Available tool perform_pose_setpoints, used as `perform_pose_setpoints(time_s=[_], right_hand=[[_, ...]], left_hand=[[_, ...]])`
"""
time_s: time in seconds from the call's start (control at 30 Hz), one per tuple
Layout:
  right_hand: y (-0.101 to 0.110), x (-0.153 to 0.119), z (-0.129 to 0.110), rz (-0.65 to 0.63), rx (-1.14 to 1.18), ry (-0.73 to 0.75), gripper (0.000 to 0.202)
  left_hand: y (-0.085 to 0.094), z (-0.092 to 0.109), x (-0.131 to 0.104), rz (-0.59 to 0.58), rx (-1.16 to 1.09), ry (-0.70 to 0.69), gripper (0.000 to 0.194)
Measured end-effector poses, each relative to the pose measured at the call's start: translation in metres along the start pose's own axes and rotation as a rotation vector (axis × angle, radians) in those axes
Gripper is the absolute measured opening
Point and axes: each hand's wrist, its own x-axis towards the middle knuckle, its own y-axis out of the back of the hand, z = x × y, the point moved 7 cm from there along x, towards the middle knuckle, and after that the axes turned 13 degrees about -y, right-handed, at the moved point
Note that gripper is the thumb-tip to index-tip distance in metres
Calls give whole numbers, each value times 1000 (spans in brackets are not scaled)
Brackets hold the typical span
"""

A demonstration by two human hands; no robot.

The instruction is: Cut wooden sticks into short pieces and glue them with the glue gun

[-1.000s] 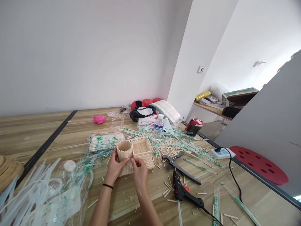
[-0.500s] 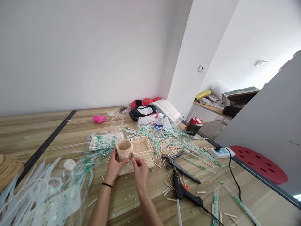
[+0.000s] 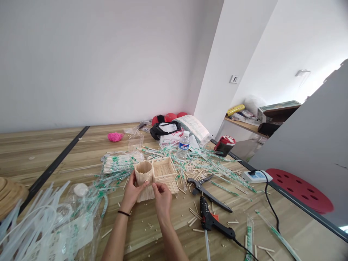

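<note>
Two hands attend one stick cup (image 3: 143, 177), upright on the tabletop side nearest me and straight ahead at twelve o'clock from my wrists. Clock positions below are read from that cup. A shallow stick tray (image 3: 164, 178) sits just beside it at three o'clock, with a flat stick base (image 3: 145, 195) showing at six; whether the cup rests on that base or against it cannot be confirmed. My left hand (image 3: 132, 194), at seven, grips the cup, fingers wrapped round its outer wall and thumb across the front. My right hand (image 3: 162, 197), at five, has thumb and forefinger brought together by the cup's lower edge; whether they pinch anything, I cannot tell. Handling assessment: likely light, stiff along each stick, dry rather than slippery, and fragile at the seams between sticks. Recommended hold: low on the wall, pressure spread over several sticks; the uneven rim should not be squeezed. Nearby: wrapped stick bundle (image 3: 118, 163) at ten, water bottle (image 3: 183, 148) at two, shears (image 3: 206, 192) and glue gun (image 3: 214, 223) towards four.
</note>
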Motion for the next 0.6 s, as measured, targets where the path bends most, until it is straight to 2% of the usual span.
perform_pose_setpoints(time_s=[0.23,0.4,0.5,0.6], right_hand=[[1,-2,-4,-13,-16,-14,24],[7,-4,-14,-11,-44,-20,23],[17,-5,-24,-6,-68,-14,22],[36,-6,-36,-18,-122,-15,22]], left_hand=[[-1,2,0,-3,18,-8,82],[-2,8,-1,-31,57,-24,71],[-4,13,-2,-63,91,-13,81],[-5,24,0,-113,146,4,91]])
